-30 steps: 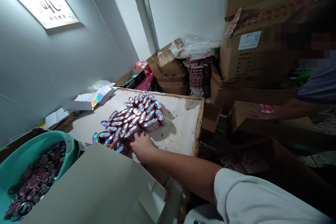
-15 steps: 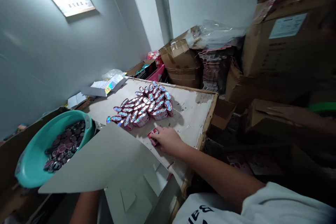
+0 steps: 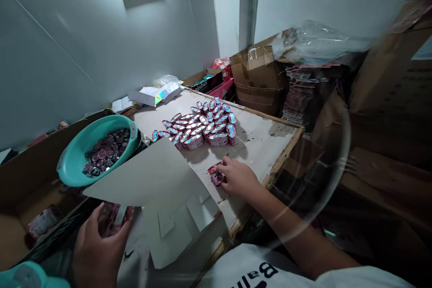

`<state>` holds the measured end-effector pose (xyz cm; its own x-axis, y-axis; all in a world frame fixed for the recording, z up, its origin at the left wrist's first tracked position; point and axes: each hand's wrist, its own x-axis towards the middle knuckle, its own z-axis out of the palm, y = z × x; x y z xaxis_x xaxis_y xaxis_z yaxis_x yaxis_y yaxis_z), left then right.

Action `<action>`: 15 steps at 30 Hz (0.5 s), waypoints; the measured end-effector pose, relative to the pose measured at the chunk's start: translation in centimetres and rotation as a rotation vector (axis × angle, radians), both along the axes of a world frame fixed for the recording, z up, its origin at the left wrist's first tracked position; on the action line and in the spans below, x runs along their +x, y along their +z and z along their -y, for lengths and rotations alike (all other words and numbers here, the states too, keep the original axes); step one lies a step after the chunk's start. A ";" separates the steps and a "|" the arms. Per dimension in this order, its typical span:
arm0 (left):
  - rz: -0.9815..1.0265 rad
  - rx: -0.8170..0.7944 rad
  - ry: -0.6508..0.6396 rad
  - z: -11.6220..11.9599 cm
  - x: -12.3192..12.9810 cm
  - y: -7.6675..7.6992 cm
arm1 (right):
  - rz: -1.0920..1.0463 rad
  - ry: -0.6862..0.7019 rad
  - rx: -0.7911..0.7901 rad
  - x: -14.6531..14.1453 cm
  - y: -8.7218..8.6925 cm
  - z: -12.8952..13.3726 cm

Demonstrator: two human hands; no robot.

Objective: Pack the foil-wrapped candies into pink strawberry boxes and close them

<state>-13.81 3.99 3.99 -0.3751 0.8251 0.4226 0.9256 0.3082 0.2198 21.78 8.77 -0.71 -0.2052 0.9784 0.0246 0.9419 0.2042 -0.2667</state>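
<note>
In the lower left, my left hand (image 3: 101, 243) curves thumb and fingers round a blurred pink-red printed pack (image 3: 113, 216). The large white card sheet (image 3: 151, 175) partly covers it. My right hand (image 3: 239, 179) grips a small red printed pack (image 3: 216, 174) on the table, its fingertips at the pack's right side. Behind it stands a cluster of oval packs (image 3: 194, 128) with shiny silvery tops and red-pink sides, pressed close together.
A turquoise basin (image 3: 72, 155) of small round pink and silver pieces stands at the left. The white tabletop (image 3: 256, 137) has a rough wooden edge. Cardboard boxes (image 3: 258, 81) and stacked printed sheets (image 3: 299, 94) lie beyond. Another person's hand (image 3: 357, 166) is at the right.
My left hand has come into view from behind the white card, round a pink-red pack. My right hand stays at the small red pack. The view has shifted left.
</note>
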 end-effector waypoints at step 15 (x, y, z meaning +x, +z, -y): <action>0.369 -0.372 -0.220 6.0 -3.6 -6.7 | -0.168 0.132 -0.141 1.2 1.5 -4.7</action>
